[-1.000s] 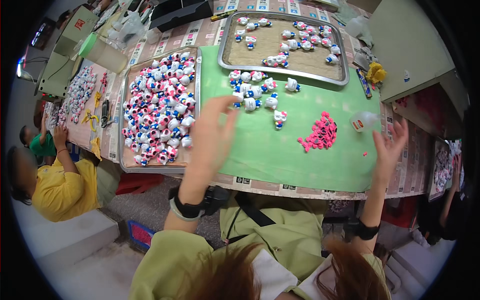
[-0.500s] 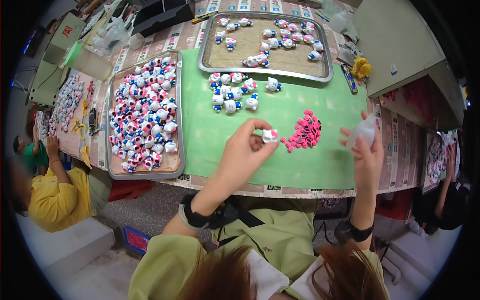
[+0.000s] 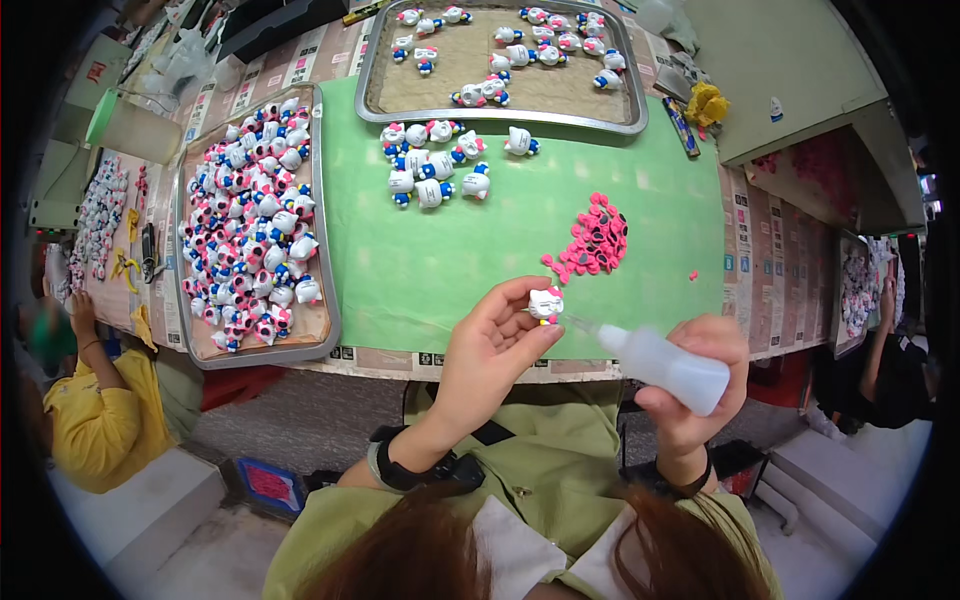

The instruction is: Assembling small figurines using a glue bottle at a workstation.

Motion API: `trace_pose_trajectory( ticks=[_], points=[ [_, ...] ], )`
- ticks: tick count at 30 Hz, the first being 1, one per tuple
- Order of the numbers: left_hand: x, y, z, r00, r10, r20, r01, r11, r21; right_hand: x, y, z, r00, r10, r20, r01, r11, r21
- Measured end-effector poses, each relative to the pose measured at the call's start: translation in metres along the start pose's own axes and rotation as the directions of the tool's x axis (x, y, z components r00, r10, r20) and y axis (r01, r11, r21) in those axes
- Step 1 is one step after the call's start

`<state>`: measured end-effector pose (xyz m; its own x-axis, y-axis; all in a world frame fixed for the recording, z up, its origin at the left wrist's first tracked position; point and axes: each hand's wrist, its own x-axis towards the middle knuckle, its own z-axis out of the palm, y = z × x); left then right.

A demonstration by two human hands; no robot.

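Between the thumb and fingers of my left hand is a small white cat figurine with pink parts. My right hand grips a translucent squeeze bottle, tilted so its thin nozzle points left at the figurine. The nozzle tip is close to the figurine; I cannot tell whether they touch. Beyond my hands, a heap of small pink pieces, some with dark spots, lies on the green mat. Several white and blue figurines lie grouped farther back on the mat.
A metal tray full of figurines stands at the left. Another metal tray, holding fewer figurines, is at the back. A marker-like tube and a yellow lump lie near a grey cabinet. Other people sit at both sides.
My right hand has brought the squeeze bottle left and down, tipping its nozzle to the figurine. My left hand still holds the figurine, now turned more upright. The whole view has shifted slightly.
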<state>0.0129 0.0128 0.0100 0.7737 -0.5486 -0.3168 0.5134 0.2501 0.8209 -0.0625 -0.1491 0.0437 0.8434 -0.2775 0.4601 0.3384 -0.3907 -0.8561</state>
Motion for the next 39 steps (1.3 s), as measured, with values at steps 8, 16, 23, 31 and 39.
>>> trace_pose_trajectory(
  ticks=[8, 16, 23, 31, 39],
  points=[
    [-0.0035, -0.0005, 0.0018, 1.0, 0.005, 0.013, -0.005, 1.0, -0.006, -0.0009, -0.0024, 0.0015, 0.998, -0.039, 0.05, 0.046, 0.989, -0.138],
    [-0.0045, -0.0015, 0.0045, 1.0, 0.007, 0.021, -0.007, 1.0, 0.0, -0.0007, -0.0024, -0.0006, 0.997, -0.034, 0.067, 0.046, 0.983, -0.176],
    [-0.0057, 0.0006, 0.0045, 1.0, 0.015, 0.01, -0.015, 1.0, 0.02, 0.0015, -0.0042, -0.0016, 0.995, -0.042, 0.088, 0.054, 0.989, -0.141],
    [-0.0049, 0.003, 0.0058, 1.0, -0.017, 0.012, 0.017, 0.997, -0.078, -0.0007, -0.0011, -0.0049, 0.999, -0.047, 0.002, 0.047, 0.993, -0.11],
    [-0.006, 0.005, 0.005, 0.999, -0.043, 0.017, 0.044, 0.995, -0.085, 0.0006, -0.0021, -0.0041, 0.999, -0.049, 0.023, 0.052, 0.985, -0.163]
  ],
)
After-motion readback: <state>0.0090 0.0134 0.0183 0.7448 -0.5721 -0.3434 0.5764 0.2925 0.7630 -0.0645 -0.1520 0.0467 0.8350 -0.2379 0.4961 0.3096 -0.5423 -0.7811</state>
